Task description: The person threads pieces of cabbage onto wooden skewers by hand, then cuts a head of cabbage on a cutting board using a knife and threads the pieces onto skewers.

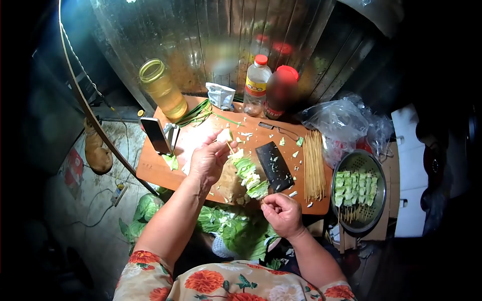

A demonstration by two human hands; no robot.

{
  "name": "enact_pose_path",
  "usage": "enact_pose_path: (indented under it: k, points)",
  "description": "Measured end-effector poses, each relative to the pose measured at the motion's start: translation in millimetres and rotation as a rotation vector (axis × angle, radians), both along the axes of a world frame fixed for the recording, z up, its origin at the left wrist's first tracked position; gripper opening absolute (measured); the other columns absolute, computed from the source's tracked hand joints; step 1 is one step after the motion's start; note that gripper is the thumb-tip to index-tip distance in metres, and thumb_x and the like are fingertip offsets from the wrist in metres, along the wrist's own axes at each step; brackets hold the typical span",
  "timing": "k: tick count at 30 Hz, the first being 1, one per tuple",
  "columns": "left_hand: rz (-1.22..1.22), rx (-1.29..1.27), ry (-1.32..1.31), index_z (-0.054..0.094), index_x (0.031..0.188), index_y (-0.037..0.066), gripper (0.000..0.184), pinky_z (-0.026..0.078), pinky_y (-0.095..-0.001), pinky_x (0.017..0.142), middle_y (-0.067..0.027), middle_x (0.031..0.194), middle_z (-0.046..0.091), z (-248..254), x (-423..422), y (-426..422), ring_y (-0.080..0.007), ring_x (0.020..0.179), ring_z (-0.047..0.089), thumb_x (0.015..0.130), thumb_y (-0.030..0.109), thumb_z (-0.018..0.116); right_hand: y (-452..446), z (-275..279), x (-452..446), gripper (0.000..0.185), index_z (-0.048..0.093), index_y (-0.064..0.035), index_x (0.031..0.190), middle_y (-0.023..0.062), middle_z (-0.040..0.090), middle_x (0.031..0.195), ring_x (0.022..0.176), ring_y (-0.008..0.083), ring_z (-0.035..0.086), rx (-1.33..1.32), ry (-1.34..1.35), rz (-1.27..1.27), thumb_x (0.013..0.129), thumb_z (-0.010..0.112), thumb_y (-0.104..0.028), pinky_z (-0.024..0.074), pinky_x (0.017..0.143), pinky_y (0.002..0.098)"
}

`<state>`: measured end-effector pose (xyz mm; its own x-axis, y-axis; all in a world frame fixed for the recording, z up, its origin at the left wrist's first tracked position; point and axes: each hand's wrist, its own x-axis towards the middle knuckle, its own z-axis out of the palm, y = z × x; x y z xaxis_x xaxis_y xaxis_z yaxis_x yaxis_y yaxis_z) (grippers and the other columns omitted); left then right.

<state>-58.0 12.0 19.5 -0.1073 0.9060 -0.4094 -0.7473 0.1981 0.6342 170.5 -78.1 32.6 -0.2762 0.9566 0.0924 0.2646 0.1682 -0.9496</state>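
Note:
A bamboo skewer threaded with folded pieces of pale green cabbage (246, 171) slants between my two hands above the table. My left hand (208, 159) is closed at its upper end, pinching a small pale cabbage piece (225, 135) by the skewer's tip. The lower end sits in my closed right hand (283, 213), just below the last leaf. Beside the threaded leaves lies a black knife blade (275, 166) with green scraps on it. Several bare skewers (315, 168) form a bundle to the right.
A colander (355, 228) at the right holds several finished cabbage skewers (355, 188). Along the back stand a jar of yellow liquid (163, 90), a plastic bottle (257, 83) and a red-lidded jar (282, 95). A phone (155, 135) leans at left; cabbage heads (148, 208) lie below the table (188, 108).

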Motion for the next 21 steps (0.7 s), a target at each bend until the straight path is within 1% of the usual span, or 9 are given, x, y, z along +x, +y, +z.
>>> enact_pose_path:
  k: [3, 9, 12, 14, 15, 17, 18, 20, 21]
  points:
    - [-0.003, 0.037, -0.013, 0.039, 0.134, 0.003, 0.048, 0.053, -0.0357, 0.084, -0.0155, 0.101, 0.060, -2, 1, -1, -0.0269, 0.094, 0.063, 0.089, 0.001, 0.056, -3, 0, -3, 0.007, 0.064, 0.0008, 0.084, 0.0022, 0.057, 0.071, 0.056, 0.0043, 0.049, -0.014, 0.020, -0.015, 0.078, 0.067, -0.001, 0.0410, 0.051, 0.0200]
    - [0.083, 0.050, -0.037, 0.039, 0.133, 0.002, 0.045, 0.053, -0.0347, 0.082, -0.0153, 0.102, 0.059, 0, 6, -3, -0.0270, 0.093, 0.064, 0.090, 0.001, 0.054, -7, 0, -2, 0.007, 0.064, 0.0013, 0.084, 0.0023, 0.058, 0.072, 0.057, 0.0041, 0.049, -0.015, 0.017, -0.026, 0.079, 0.066, -0.001, 0.0416, 0.052, 0.0195]
    - [0.038, 0.078, -0.065, 0.042, 0.131, 0.000, 0.043, 0.056, -0.0316, 0.082, -0.0149, 0.106, 0.059, -6, 6, -3, -0.0277, 0.094, 0.065, 0.090, -0.004, 0.054, -9, -1, -3, 0.006, 0.064, 0.0017, 0.085, 0.0020, 0.058, 0.073, 0.058, 0.0038, 0.050, -0.031, 0.018, -0.032, 0.079, 0.065, -0.001, 0.0423, 0.053, 0.0192]
    - [0.062, 0.147, 0.099, 0.045, 0.128, -0.001, 0.040, 0.056, -0.0331, 0.084, -0.0124, 0.106, 0.058, -2, 9, -5, -0.0266, 0.096, 0.064, 0.089, -0.004, 0.055, -10, 1, -4, 0.006, 0.064, 0.0018, 0.085, 0.0017, 0.058, 0.073, 0.059, 0.0035, 0.051, -0.052, 0.031, -0.040, 0.079, 0.065, -0.001, 0.0427, 0.053, 0.0190]
    - [0.062, 0.147, 0.099, 0.045, 0.128, -0.001, 0.040, 0.056, -0.0331, 0.084, -0.0124, 0.106, 0.058, 1, 11, -5, -0.0266, 0.096, 0.064, 0.089, -0.004, 0.055, -11, 2, -5, 0.006, 0.064, 0.0019, 0.085, 0.0011, 0.058, 0.073, 0.061, 0.0031, 0.051, -0.077, 0.056, -0.033, 0.080, 0.065, 0.000, 0.0431, 0.054, 0.0186]
    - [0.041, 0.195, 0.206, 0.050, 0.124, 0.001, 0.036, 0.054, -0.0310, 0.082, -0.0076, 0.105, 0.059, 5, 13, -6, -0.0211, 0.095, 0.063, 0.089, -0.002, 0.058, -12, 3, -6, 0.005, 0.064, 0.0020, 0.085, 0.0005, 0.058, 0.074, 0.062, 0.0026, 0.052, -0.103, 0.081, -0.027, 0.081, 0.064, 0.000, 0.0436, 0.055, 0.0181]
    - [0.041, 0.194, 0.206, 0.050, 0.124, 0.001, 0.036, 0.054, -0.0310, 0.082, -0.0076, 0.105, 0.059, 4, 13, -6, -0.0211, 0.095, 0.063, 0.089, -0.002, 0.058, -12, 3, -6, 0.004, 0.063, 0.0020, 0.085, -0.0001, 0.058, 0.074, 0.062, 0.0023, 0.052, -0.152, 0.131, -0.033, 0.081, 0.064, 0.001, 0.0440, 0.055, 0.0177]
    - [-0.007, 0.202, 0.291, 0.054, 0.118, 0.003, 0.033, 0.051, -0.0266, 0.071, -0.0039, 0.100, 0.060, 2, 13, -6, -0.0160, 0.085, 0.063, 0.086, -0.003, 0.061, -12, 2, -7, 0.003, 0.063, 0.0020, 0.086, -0.0007, 0.059, 0.075, 0.063, 0.0019, 0.053, -0.203, 0.181, -0.040, 0.082, 0.063, 0.001, 0.0445, 0.055, 0.0174]
    - [-0.007, 0.200, 0.290, 0.054, 0.118, 0.003, 0.033, 0.051, -0.0266, 0.071, -0.0039, 0.100, 0.060, 4, 13, -6, -0.0160, 0.085, 0.063, 0.086, -0.003, 0.061, -12, 2, -7, 0.003, 0.062, 0.0019, 0.085, -0.0008, 0.058, 0.074, 0.063, 0.0018, 0.053, -0.213, 0.197, -0.043, 0.083, 0.063, 0.002, 0.0447, 0.055, 0.0173]
